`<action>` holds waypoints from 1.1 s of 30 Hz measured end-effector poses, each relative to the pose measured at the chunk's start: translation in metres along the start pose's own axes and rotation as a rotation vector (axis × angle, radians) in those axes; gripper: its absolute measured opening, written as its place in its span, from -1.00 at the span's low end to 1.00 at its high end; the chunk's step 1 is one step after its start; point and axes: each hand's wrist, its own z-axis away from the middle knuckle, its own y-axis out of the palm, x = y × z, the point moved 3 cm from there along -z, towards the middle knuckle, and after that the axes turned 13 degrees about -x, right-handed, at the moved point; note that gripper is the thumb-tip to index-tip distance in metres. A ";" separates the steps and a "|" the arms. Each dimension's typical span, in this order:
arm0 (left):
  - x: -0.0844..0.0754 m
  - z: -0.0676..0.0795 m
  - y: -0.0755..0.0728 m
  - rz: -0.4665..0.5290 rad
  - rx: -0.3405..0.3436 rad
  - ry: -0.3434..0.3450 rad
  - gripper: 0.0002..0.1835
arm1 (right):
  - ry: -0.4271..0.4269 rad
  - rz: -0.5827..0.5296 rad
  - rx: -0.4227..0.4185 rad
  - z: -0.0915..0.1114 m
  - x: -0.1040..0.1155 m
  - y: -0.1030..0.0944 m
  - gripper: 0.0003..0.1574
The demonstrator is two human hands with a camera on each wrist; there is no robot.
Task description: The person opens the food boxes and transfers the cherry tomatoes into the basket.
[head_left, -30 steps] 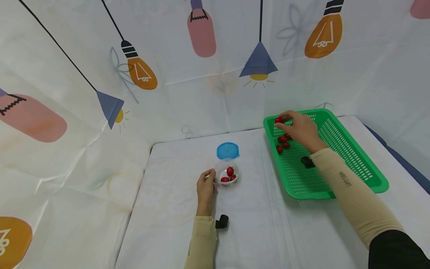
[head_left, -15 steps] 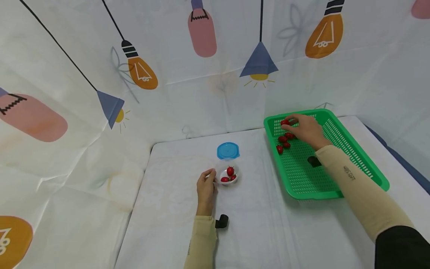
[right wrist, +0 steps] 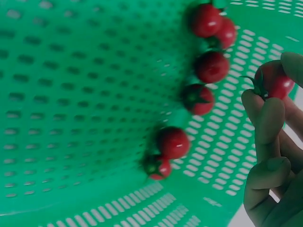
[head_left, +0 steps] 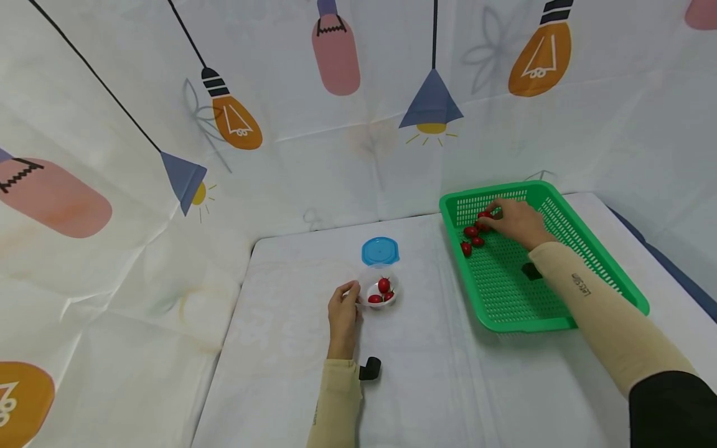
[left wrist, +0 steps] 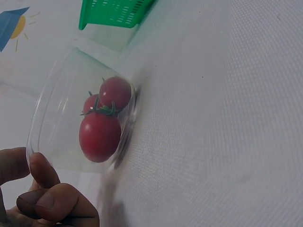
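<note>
Lamp-printed sheeting [head_left: 336, 168] behind, white-covered table [head_left: 274, 361] below. Hands well apart. Left hand [head_left: 342, 320], left of the basket, pinches the rim of a clear cup [left wrist: 61, 109] holding three tomatoes [left wrist: 100, 137]; thin wall, probably flexes, so light pressure. Right hand [head_left: 521, 224] pinches a single red tomato [right wrist: 277, 78] over the far left part of the green basket [head_left: 487, 320]. Likely light, smooth, slippery, easily bruised: best gripped gently round its belly, clear of the stalk.
</note>
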 end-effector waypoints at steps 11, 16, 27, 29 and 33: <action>0.000 0.001 -0.001 -0.009 -0.011 -0.002 -0.59 | -0.025 0.023 0.057 0.000 -0.020 0.010 -0.36; 0.000 0.002 -0.001 -0.005 -0.013 -0.010 -0.61 | -0.021 0.045 0.088 0.002 -0.024 0.011 -0.39; 0.000 0.001 0.000 -0.005 -0.012 -0.020 -0.61 | -0.077 0.079 0.133 0.004 -0.024 0.013 -0.65; 0.001 0.001 0.000 -0.008 -0.014 -0.025 -0.61 | -0.072 0.078 0.135 0.004 -0.025 0.013 -0.62; 0.001 0.001 -0.001 -0.009 -0.018 -0.036 -0.59 | -0.071 0.073 0.128 0.003 -0.026 0.015 -0.61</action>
